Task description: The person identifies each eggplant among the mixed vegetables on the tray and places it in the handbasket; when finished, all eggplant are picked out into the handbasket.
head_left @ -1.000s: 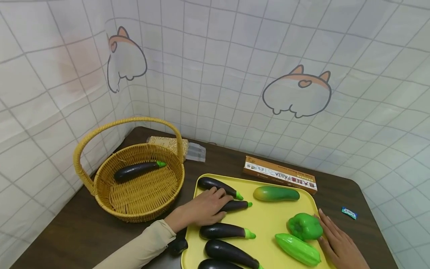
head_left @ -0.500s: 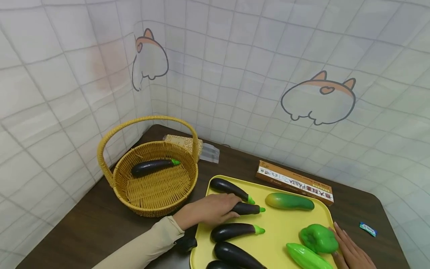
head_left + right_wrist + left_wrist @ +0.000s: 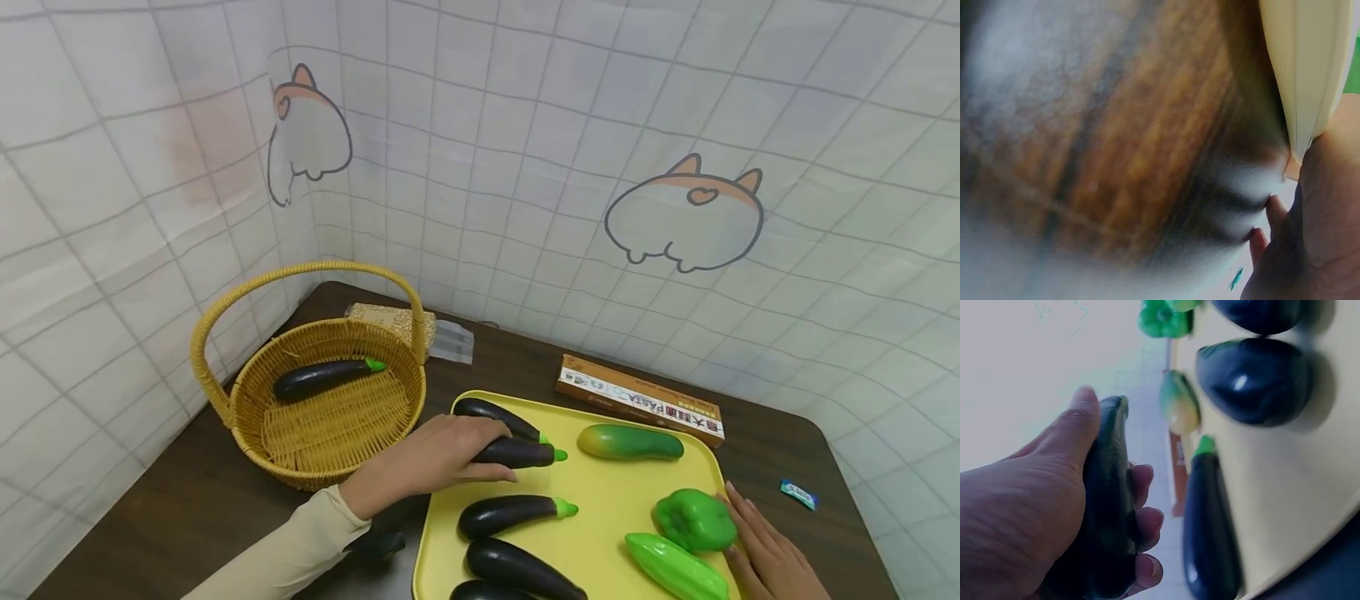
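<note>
My left hand (image 3: 450, 450) grips a dark eggplant (image 3: 519, 452) above the left part of the yellow tray (image 3: 592, 517); in the left wrist view the fingers and thumb of the hand (image 3: 1054, 487) wrap round the eggplant (image 3: 1110, 506). Another eggplant (image 3: 495, 414) lies just behind it, and several more, such as one eggplant (image 3: 510, 514), lie nearer. My right hand (image 3: 772, 546) rests at the tray's right edge with fingers extended, beside a green pepper (image 3: 695, 520). In the right wrist view that hand (image 3: 1329, 225) is against the tray's side (image 3: 1310, 62).
A wicker basket (image 3: 330, 425) with one eggplant (image 3: 322, 379) in it stands left of the tray. Behind are a bag of grains (image 3: 390, 319) and a pasta box (image 3: 641, 400). The tray also holds a green-yellow vegetable (image 3: 630, 442) and a light green one (image 3: 675, 567). A small packet (image 3: 798, 494) lies right.
My left hand has lifted the eggplant off the tray and drawn it slightly left. My right hand has stayed at the tray's edge. The head view has shifted.
</note>
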`<state>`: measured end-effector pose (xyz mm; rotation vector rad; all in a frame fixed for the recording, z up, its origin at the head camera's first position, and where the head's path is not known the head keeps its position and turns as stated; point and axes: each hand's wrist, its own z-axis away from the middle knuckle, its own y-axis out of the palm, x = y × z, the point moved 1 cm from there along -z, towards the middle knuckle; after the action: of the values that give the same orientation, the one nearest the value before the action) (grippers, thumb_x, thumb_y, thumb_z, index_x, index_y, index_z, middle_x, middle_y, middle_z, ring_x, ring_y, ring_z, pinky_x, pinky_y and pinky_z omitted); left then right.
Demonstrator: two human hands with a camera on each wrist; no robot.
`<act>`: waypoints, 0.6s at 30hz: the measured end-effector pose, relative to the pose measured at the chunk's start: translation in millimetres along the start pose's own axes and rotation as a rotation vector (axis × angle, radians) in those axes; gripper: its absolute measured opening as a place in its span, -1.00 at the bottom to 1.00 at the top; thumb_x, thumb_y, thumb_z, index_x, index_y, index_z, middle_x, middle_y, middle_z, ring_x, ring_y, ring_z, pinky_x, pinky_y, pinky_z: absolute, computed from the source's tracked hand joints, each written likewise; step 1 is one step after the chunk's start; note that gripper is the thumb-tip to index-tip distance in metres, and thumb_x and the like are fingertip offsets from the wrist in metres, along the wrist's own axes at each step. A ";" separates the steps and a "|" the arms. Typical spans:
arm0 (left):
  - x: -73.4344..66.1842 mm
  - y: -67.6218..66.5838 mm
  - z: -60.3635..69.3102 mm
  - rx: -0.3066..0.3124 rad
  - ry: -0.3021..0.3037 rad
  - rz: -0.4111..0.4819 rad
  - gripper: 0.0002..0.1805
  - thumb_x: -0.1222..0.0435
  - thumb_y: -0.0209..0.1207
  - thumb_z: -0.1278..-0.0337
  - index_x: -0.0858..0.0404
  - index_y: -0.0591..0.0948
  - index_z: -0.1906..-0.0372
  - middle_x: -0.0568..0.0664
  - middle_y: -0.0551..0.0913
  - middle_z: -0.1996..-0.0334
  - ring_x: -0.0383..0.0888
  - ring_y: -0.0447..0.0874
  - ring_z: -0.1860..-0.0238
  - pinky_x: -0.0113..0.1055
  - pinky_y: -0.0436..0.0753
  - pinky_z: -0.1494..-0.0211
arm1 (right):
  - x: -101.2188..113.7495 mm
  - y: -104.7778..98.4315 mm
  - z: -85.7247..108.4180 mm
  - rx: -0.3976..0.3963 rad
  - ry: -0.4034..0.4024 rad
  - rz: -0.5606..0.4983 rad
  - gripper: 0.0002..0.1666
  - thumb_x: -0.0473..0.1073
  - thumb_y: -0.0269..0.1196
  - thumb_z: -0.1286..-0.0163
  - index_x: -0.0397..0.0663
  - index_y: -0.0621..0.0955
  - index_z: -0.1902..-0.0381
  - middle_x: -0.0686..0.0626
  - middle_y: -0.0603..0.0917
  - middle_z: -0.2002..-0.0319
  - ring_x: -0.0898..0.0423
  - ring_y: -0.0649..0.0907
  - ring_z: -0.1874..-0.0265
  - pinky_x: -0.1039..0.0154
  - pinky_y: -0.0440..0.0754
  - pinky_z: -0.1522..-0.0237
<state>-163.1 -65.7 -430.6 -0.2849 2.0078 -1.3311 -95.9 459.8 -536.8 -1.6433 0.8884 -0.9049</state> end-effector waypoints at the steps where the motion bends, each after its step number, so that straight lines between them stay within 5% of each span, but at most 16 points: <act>1: -0.1 -4.5 1.7 -0.019 -0.001 -0.004 -0.47 -0.25 0.13 -0.48 0.10 0.66 -0.10 -0.25 0.64 0.18 -0.37 0.51 0.36 -0.41 0.52 0.32 | 0.9 0.0 -0.3 0.002 0.002 0.001 -0.17 -0.06 0.17 -0.68 0.12 0.09 -0.74 0.05 0.04 -0.70 0.55 -0.24 -0.51 0.66 -0.32 -0.30; 9: 2.8 -34.5 15.9 -0.138 0.004 -0.032 -0.53 -0.16 0.23 -0.48 0.14 0.65 -0.09 -0.24 0.61 0.27 -0.33 0.48 0.45 -0.39 0.49 0.41 | 2.6 -1.2 -1.6 0.018 0.018 0.004 -0.18 -0.03 0.13 -0.71 0.15 0.07 -0.75 0.07 0.03 -0.70 0.56 -0.25 -0.49 0.67 -0.35 -0.26; 18: 16.0 -63.4 36.3 -0.166 -0.054 -0.039 -0.55 -0.17 0.22 -0.48 0.10 0.64 -0.10 -0.30 0.58 0.29 -0.32 0.50 0.39 -0.33 0.53 0.32 | -0.6 0.2 -0.9 0.002 -0.001 0.017 -0.17 -0.04 0.16 -0.69 0.14 0.08 -0.74 0.08 0.04 -0.70 0.56 -0.24 -0.50 0.65 -0.33 -0.31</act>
<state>-163.0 -128.7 -390.3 -0.4343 2.0791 -1.1697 -97.0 460.0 -537.0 -1.6319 0.8994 -0.8928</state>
